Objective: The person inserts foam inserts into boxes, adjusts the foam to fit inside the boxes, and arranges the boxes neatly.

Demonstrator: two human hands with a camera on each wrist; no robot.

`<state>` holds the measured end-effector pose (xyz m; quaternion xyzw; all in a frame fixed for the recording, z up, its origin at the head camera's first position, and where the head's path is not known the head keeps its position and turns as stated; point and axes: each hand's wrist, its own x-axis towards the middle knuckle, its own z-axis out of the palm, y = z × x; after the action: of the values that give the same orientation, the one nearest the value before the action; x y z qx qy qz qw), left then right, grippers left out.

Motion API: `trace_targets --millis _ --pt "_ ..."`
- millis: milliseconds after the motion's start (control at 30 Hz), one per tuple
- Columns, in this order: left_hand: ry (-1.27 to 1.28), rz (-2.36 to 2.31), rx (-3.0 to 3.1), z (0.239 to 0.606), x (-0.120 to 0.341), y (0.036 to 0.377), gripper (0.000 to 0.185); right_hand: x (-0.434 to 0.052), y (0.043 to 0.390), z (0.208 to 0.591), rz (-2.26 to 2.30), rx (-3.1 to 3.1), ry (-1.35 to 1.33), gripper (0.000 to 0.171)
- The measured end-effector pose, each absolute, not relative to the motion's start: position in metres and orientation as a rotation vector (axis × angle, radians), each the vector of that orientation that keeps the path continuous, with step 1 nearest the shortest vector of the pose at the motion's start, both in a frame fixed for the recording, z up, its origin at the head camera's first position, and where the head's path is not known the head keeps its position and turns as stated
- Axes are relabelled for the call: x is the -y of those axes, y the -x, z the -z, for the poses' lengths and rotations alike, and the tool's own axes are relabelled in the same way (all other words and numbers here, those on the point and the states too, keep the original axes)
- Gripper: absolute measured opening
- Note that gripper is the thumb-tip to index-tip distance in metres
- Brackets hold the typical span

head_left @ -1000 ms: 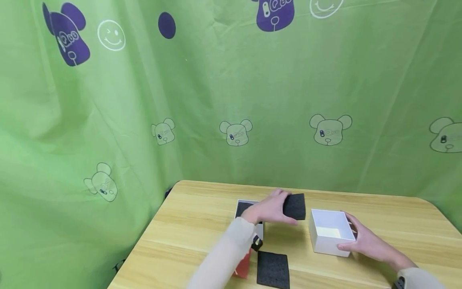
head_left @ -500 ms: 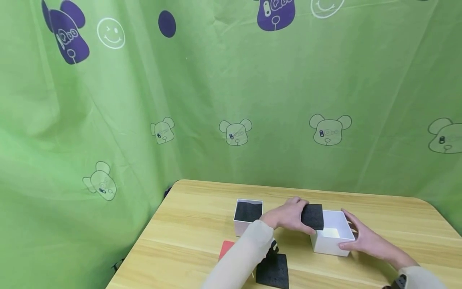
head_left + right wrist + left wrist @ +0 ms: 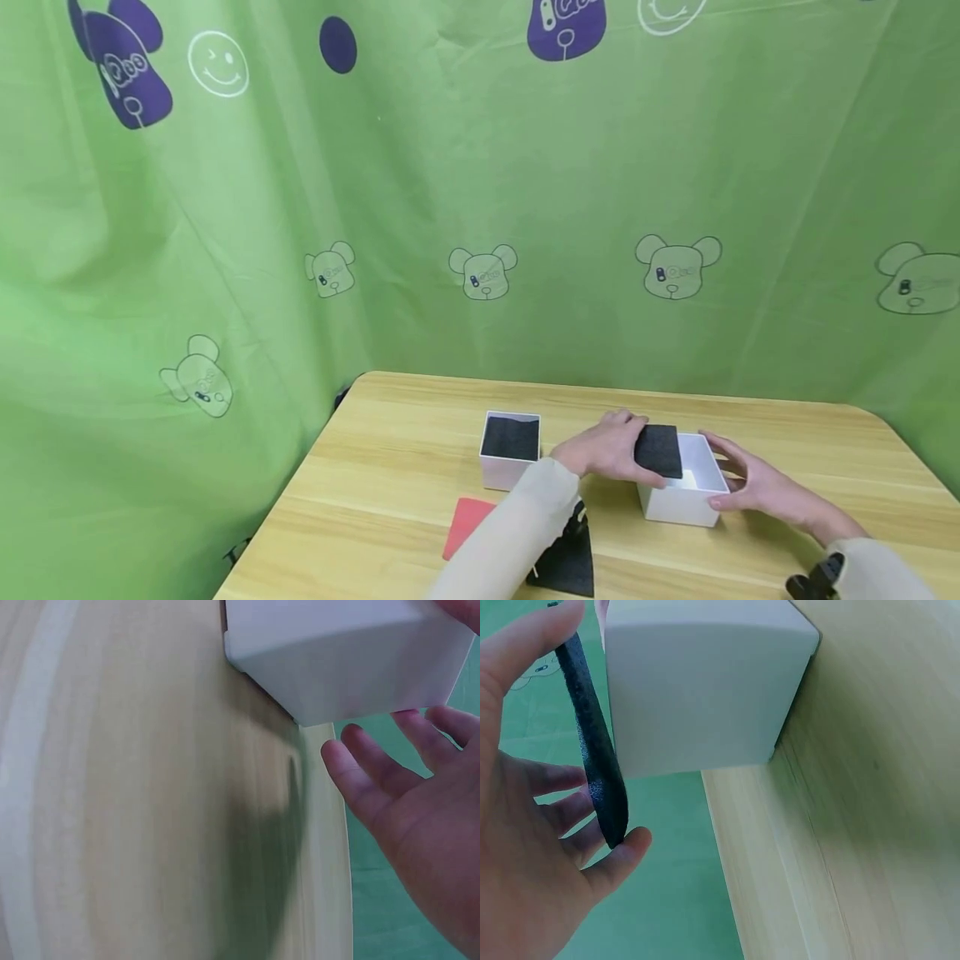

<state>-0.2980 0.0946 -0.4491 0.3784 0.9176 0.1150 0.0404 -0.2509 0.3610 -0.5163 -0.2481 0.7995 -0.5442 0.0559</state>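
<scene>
Two open-topped white boxes stand on the table (image 3: pixel 375 500): the smaller box (image 3: pixel 509 474) holds a black pad (image 3: pixel 512 438), the larger box (image 3: pixel 678 507) shows its white interior. The left hand (image 3: pixel 603 450) grips a thin, squarish, rough-textured foam piece (image 3: pixel 660 452) over the latter's left rim; the right hand's (image 3: pixel 757 483) fingers and thumb hold its right side.

The left sleeve (image 3: pixel 510 533) partly hides the red card (image 3: pixel 465 525) and near black sheet (image 3: pixel 572 568); the held pad (image 3: pixel 658 451) covers some of the right box (image 3: pixel 678 506). Near parts of the surface (image 3: pixel 375 483) are cut off.
</scene>
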Motion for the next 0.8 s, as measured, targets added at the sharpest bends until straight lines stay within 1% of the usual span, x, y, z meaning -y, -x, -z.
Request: trace_targets --millis 133,400,800 --pt "-1.208 -0.282 -2.842 0.452 -0.104 0.297 0.093 -0.363 0.251 0.516 1.624 -2.454 0.736 0.093" --pt "-1.21 -0.168 -2.897 0.46 -0.117 0.294 0.094 -0.364 0.252 0.518 1.65 -2.423 0.743 0.094" --pt "-1.225 -0.178 -2.961 0.467 -0.127 0.289 0.092 -0.365 0.252 0.521 1.697 -2.346 0.777 0.091"
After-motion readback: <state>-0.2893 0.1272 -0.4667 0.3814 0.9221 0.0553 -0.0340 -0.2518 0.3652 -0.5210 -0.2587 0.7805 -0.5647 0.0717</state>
